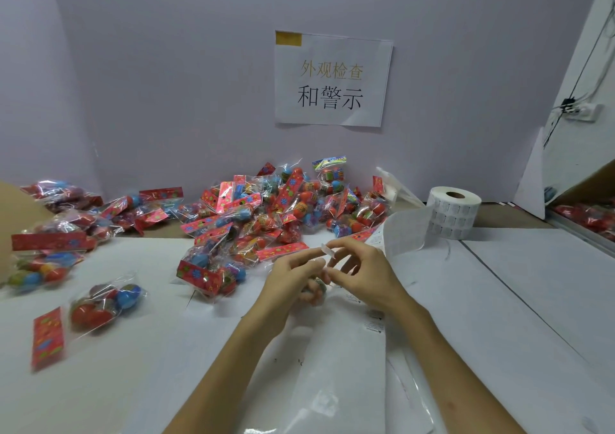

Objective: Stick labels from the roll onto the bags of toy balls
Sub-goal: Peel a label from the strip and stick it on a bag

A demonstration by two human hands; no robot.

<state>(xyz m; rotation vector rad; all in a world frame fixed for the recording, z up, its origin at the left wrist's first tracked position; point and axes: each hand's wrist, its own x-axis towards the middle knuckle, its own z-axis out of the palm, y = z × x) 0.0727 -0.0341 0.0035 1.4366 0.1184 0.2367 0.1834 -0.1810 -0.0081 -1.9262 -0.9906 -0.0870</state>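
right hand (362,274) pinches a label (327,250); left hand (289,277) curled beside it.

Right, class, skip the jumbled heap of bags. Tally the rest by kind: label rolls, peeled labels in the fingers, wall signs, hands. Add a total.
Label roll: 1
Peeled label: 1
Wall sign: 1
Hands: 2, left hand and right hand
Total: 5

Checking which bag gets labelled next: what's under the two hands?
A bag of patterned balls, blurred, held by the left hand, which covers most of it. The right hand pinches a label above it.
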